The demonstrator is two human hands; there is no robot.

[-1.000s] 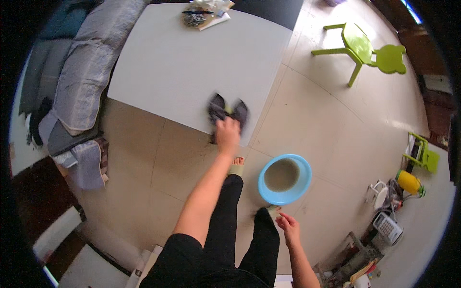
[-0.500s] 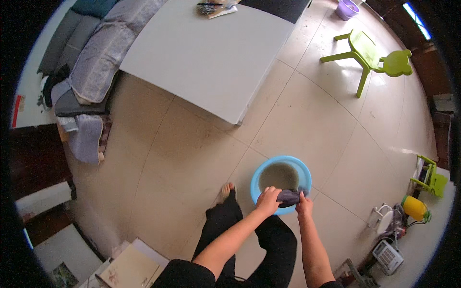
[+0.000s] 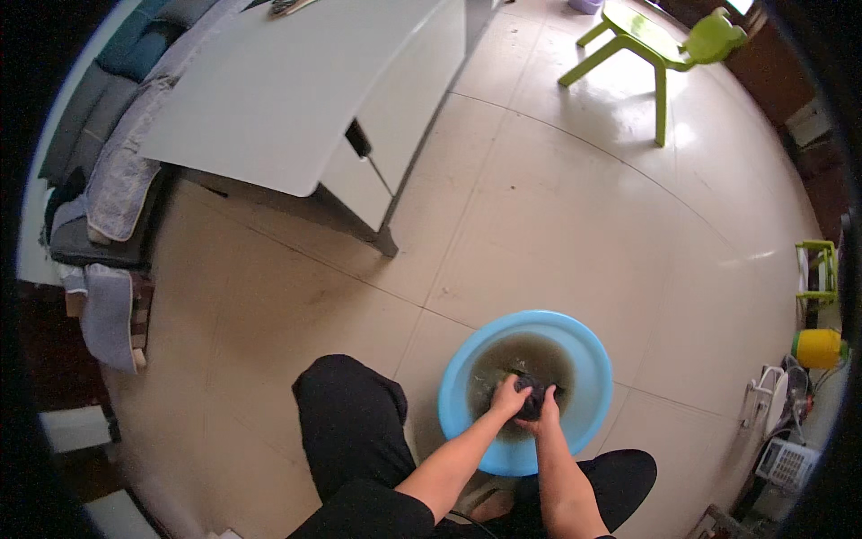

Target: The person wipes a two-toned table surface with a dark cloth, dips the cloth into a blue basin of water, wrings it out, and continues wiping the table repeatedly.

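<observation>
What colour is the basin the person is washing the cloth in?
Light blue, holding murky brownish water; the basin shows in the head view.
</observation>
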